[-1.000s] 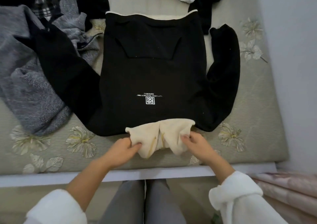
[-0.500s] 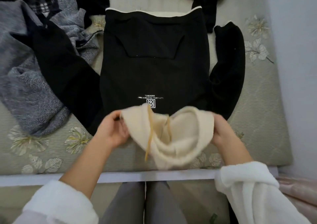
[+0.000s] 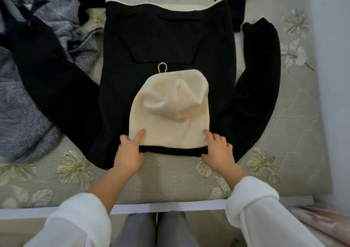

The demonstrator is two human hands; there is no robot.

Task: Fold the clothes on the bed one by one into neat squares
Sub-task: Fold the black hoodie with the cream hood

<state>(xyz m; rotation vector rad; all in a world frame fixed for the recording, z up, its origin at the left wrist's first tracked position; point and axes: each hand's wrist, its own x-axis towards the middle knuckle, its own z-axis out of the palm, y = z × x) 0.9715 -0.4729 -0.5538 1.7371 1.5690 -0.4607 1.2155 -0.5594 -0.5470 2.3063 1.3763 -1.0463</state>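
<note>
A black hoodie lies flat on the bed, front up, its hem at the far side and both sleeves spread outward. Its cream hood is folded up over the chest and lies flat. A yellow drawstring loop pokes out past the hood's far edge. My left hand grips the hood's near left corner at the neckline, index finger on the cream fabric. My right hand grips the near right corner the same way.
A pile of grey knit and black clothes lies at the left, under the hoodie's left sleeve. More dark clothes sit at the far side. The floral mattress ends at a white edge near me; a wall runs along the right.
The hood, bunched below the neckline a second ago, was lifted by both hands and flipped away from me onto the hoodie's chest. It now lies flat there.
</note>
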